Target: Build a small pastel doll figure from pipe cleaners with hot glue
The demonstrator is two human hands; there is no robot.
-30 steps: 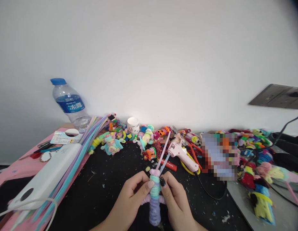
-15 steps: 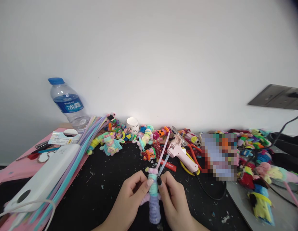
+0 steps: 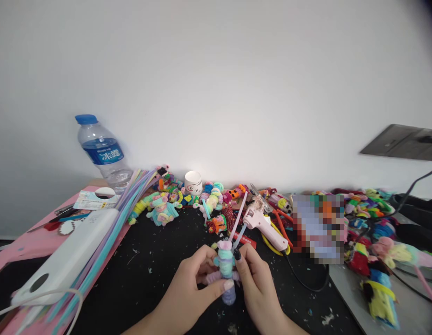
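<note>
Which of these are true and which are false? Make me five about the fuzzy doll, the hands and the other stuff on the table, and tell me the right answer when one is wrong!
1. The left hand and the right hand both touch the fuzzy doll. True.
2. The bottle has a red cap. False: its cap is blue.
3. The glue gun is pale pink. True.
4. The paper cup is to the left of the bottle. False: it is to the right of it.
5. The black thumbnail is on the left hand. False: it is on the right hand.
</note>
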